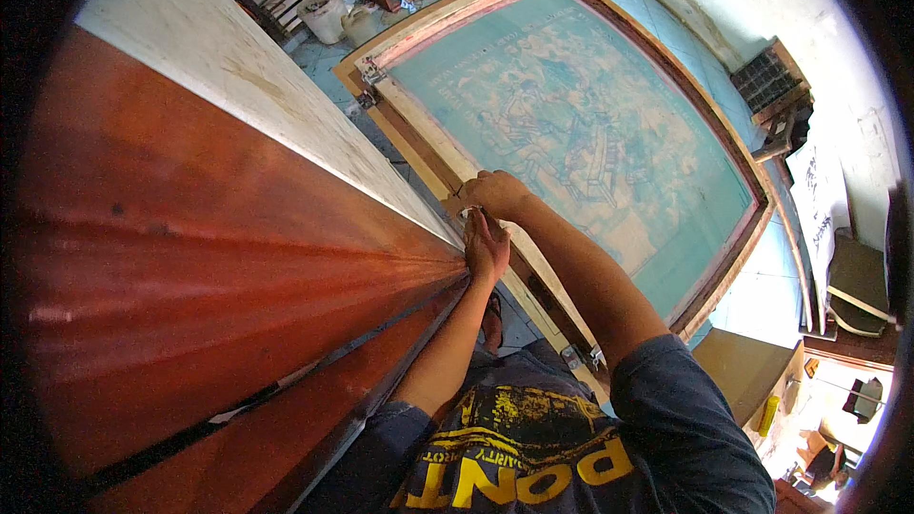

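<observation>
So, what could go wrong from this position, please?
The left hand and right hand are close together near the wooden frame; knuckles might scrape it. The right forearm overlaps the blue-green screen in this view; leaning lower could mark it. The foot below may be hit if something slips.

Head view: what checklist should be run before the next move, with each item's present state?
1. Both hands visible: ok; left hand and right hand are close together by the near rail.
2. Fingers' hold: cannot tell; what they grasp is mostly hidden.
3. Teal mesh spanning the wooden frame: ok.
4. Near rail fully visible: not ok; the right forearm hides part of it.
5. Metal fitting at the rail's far end tight: cannot tell from this view.
</observation>
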Available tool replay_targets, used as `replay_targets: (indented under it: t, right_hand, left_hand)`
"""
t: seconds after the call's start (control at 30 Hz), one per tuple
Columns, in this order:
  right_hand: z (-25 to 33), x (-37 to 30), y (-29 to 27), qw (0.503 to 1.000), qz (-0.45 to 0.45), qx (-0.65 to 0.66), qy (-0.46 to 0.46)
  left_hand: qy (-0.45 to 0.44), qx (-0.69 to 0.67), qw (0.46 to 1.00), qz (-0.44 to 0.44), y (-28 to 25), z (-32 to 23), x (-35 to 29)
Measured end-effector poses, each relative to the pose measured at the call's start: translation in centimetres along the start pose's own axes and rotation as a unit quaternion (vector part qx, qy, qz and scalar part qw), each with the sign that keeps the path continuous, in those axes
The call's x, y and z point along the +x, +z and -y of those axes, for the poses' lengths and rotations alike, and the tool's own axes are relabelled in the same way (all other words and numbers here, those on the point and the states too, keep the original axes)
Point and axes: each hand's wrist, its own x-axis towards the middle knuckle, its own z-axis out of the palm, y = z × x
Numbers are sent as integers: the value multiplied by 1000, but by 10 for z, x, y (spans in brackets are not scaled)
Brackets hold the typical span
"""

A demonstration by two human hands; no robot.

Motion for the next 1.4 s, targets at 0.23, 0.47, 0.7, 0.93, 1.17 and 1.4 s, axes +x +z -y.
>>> replay_targets:
  t: [0.23, 0.47, 0.7, 0.93, 1.17, 1.4]
  right_hand:
    - [1, -4, 0, 998, -37, 44, -37]
    - [22, -7, -23, 961, 109, 117, 225]
    - [25, 1, -2, 984, 43, 97, 143]
    - [-5, 0, 10, 996, -55, -36, -56]
    - [15, -4, -17, 932, 77, 208, 286]
    - [27, 6, -8, 934, 27, 215, 285]
  left_hand:
    - [-14, 8, 1000, 8, -2, 1, -1]
    - [-5, -3, 1000, 10, -8, 0, 1]
    - [75, -40, 996, -29, -7, 8, 5]
    - [20, -54, 997, -45, 10, 10, 2]
    - [25, -7, 999, -39, -1, 5, -1]
    - [86, -23, 995, -48, -3, 13, 2]
